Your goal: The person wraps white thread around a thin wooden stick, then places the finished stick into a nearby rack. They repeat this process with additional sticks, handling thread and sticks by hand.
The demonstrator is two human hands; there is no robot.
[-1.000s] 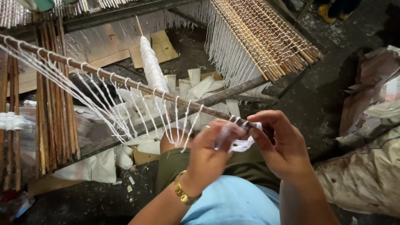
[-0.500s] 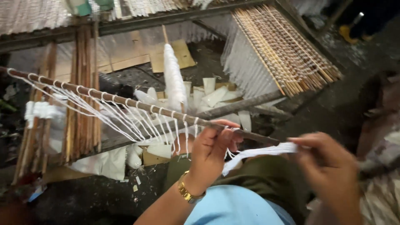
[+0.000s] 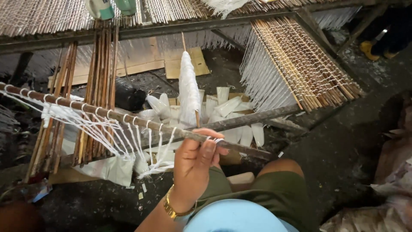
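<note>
The left hand is closed around a long dark stick, its fingers clenched over the top of it and the thumb tucked beneath. A gold watch sits on that wrist. The right hand is out of view, so its state cannot be told.

The stick runs slantwise: from the fingers it rises away to the far left edge of the view, and on the other side it pokes out a short way past the knuckles, ending above the person's bare knee. White cord loops are knotted along it at even gaps, starting right at the fingers, where one loop lies against the fingertips, and carrying on leftward. Their loose ends hang below the stick and gather into a bunch just left of the wrist.

Just beyond the fingers stands an upright spindle of white thread, its thin wooden core showing at top and bottom. Around its foot, behind the fingers, lie several pale empty cones on the floor. Further left of the fingers a bundle of brown sticks leans upright. Up and to the right of the fingers a woven mat of sticks slopes away with a white fringe along its near edge. Below the wrist are green shorts and a light blue shirt.
</note>
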